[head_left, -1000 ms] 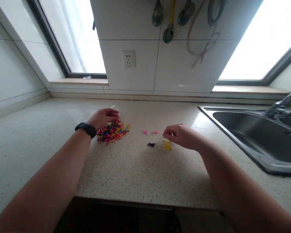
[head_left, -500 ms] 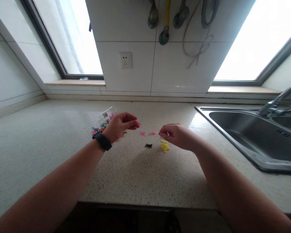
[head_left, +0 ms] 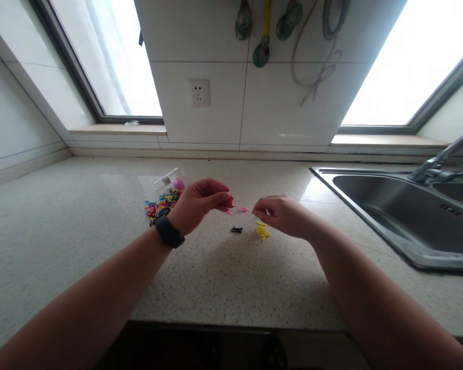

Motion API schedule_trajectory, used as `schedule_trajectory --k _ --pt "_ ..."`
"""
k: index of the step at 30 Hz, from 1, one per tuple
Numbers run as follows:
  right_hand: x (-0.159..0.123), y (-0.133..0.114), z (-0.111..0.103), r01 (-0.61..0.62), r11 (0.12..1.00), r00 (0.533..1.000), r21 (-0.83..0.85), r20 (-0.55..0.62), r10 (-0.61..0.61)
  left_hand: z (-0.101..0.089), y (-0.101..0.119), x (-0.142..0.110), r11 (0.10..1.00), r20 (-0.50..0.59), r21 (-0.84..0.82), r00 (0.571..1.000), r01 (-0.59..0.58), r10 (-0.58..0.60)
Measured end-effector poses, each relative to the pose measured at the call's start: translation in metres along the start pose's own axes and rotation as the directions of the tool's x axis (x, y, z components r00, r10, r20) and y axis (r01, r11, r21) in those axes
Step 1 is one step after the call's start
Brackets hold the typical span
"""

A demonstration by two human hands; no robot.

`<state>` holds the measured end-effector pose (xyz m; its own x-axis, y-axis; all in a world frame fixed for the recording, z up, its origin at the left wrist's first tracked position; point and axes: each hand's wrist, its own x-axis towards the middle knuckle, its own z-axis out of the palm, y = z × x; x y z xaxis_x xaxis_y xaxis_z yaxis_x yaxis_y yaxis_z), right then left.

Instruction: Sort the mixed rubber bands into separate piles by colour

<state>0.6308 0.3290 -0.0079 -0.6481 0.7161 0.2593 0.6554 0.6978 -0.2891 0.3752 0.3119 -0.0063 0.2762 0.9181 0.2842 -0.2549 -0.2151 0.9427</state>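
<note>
My left hand (head_left: 204,203), with a black watch on the wrist, is closed in a pinch on a small red hair tie (head_left: 232,203). To its left lies a heap of many-coloured hair ties (head_left: 162,204), partly hidden by the hand. My right hand (head_left: 278,213) is closed, fingertips pressed together; whatever they hold is too small to make out. Between the hands a pink hair tie (head_left: 244,209) rests on the counter, with another pink piece partly behind my left fingertips. Nearer me are black hair ties (head_left: 236,230) and a small group of yellow ones (head_left: 263,231).
A clear plastic bag (head_left: 165,180) and a round pink thing (head_left: 178,183) lie behind the heap. The speckled counter (head_left: 231,288) ends at a front edge near me. A steel sink (head_left: 389,216) with a tap (head_left: 428,167) is on the right.
My left hand has moved right, away from the heap, carrying the red hair tie above the pink ones. More of the heap shows. My right hand has stayed in place.
</note>
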Motion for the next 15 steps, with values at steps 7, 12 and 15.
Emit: schedule_trajectory --k 7,12,15 --pt "0.000 -0.002 0.001 -0.006 1.000 1.000 0.016 0.010 0.006 -0.013 0.008 -0.001 0.973 0.037 0.224 0.998 -0.061 0.054" --pt "0.000 0.000 0.001 -0.014 1.000 1.000 0.008 0.022 0.013 -0.029 0.011 -0.002 0.892 0.240 0.448 0.969 -0.056 -0.059" --pt "0.000 0.001 0.002 -0.019 1.000 0.999 0.009 0.034 0.019 -0.035 0.005 -0.001 0.855 0.313 0.515 0.942 -0.064 -0.118"
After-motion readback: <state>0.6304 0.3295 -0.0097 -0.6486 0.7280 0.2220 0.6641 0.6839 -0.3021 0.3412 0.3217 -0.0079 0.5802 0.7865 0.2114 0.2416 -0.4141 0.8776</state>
